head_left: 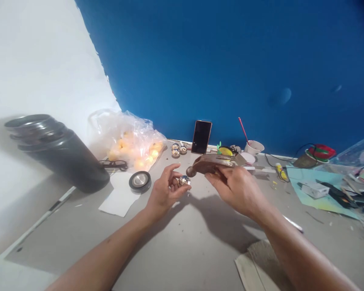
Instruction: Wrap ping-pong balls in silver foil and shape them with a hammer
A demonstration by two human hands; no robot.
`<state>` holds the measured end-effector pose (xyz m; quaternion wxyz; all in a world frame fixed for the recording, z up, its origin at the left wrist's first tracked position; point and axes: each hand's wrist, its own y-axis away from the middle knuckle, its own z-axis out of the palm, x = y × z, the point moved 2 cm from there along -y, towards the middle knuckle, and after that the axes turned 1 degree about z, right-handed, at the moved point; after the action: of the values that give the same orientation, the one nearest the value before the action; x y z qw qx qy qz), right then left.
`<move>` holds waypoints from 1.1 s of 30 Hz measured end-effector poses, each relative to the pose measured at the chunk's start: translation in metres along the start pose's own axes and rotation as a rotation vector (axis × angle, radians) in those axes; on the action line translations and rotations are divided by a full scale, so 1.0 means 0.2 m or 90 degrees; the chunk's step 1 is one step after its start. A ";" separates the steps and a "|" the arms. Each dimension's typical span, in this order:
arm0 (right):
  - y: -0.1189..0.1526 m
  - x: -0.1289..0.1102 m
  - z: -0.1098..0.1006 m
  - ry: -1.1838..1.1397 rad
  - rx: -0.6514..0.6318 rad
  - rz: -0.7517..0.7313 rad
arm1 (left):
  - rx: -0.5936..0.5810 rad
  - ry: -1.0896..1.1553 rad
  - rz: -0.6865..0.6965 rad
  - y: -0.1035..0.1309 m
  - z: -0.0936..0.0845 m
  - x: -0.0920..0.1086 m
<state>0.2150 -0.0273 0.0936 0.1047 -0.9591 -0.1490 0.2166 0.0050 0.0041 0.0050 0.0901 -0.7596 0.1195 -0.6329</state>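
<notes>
Between the thumb and fingers of my left hand (165,188) is a small shiny silver ball (184,181) with a patterned surface, held above the grey table (182,250). My right hand (236,186) is closed round a dark brown, curved tool (212,163) with a rounded knob at its left end. That knob is just above and to the right of the ball; whether they touch is unclear. Several similar shiny balls (176,152) sit together farther back, left of an upright phone (202,137).
A large dark bottle (63,155) leans at the left, near a round lid (140,182), white paper (118,200) and a clear bag (133,141) of yellow items. A paper cup (255,148) stands behind my right hand; cluttered tools and a light-blue sheet (309,186) lie right.
</notes>
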 end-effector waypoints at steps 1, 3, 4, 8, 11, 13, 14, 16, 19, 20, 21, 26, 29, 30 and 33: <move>0.00 0.00 0.01 -0.020 -0.003 0.003 | -0.005 -0.008 0.005 0.00 0.00 0.00; -0.01 0.01 0.02 -0.052 -0.040 0.030 | -0.020 -0.022 0.003 0.00 0.00 -0.01; -0.01 0.02 0.02 -0.059 -0.059 0.044 | -0.024 -0.027 0.000 -0.01 0.00 -0.01; -0.03 0.07 0.00 -0.039 -0.071 0.122 | 0.043 0.016 -0.010 -0.04 -0.01 -0.01; -0.02 0.05 0.02 -0.055 -0.136 0.031 | 0.104 0.163 -0.082 -0.08 -0.05 -0.02; 0.01 0.00 0.08 -0.037 -0.206 -0.047 | 0.117 0.292 -0.168 -0.11 -0.06 -0.03; 0.02 -0.02 0.13 -0.014 -0.249 -0.078 | 0.116 0.356 -0.209 -0.12 -0.07 -0.03; 0.06 -0.08 0.24 0.021 -0.279 -0.147 | 0.111 0.466 -0.271 -0.12 -0.07 -0.02; 0.10 -0.13 0.37 0.067 -0.289 -0.214 | 0.105 0.554 -0.323 -0.12 -0.07 0.00; 0.11 -0.13 0.40 0.074 -0.293 -0.218 | 0.104 0.569 -0.339 -0.12 -0.07 0.00; 0.11 -0.13 0.41 0.074 -0.299 -0.217 | 0.103 0.580 -0.355 -0.12 -0.07 0.00; 0.06 -0.07 0.38 -0.022 -0.297 -0.169 | 0.086 0.599 -0.377 -0.12 -0.07 -0.01; -0.03 0.01 0.37 -0.009 -0.204 -0.068 | 0.074 0.601 -0.402 -0.11 -0.06 -0.01; -0.07 0.03 0.38 0.010 -0.186 -0.035 | 0.075 0.600 -0.416 -0.11 -0.05 -0.02; -0.16 0.09 0.43 0.061 -0.206 0.008 | 0.071 0.590 -0.430 -0.10 -0.04 -0.03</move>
<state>0.1847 0.0194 0.0194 -0.0454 -0.9737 -0.1705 0.1442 -0.0029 0.0262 0.0061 -0.1386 -0.3931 -0.1362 -0.8987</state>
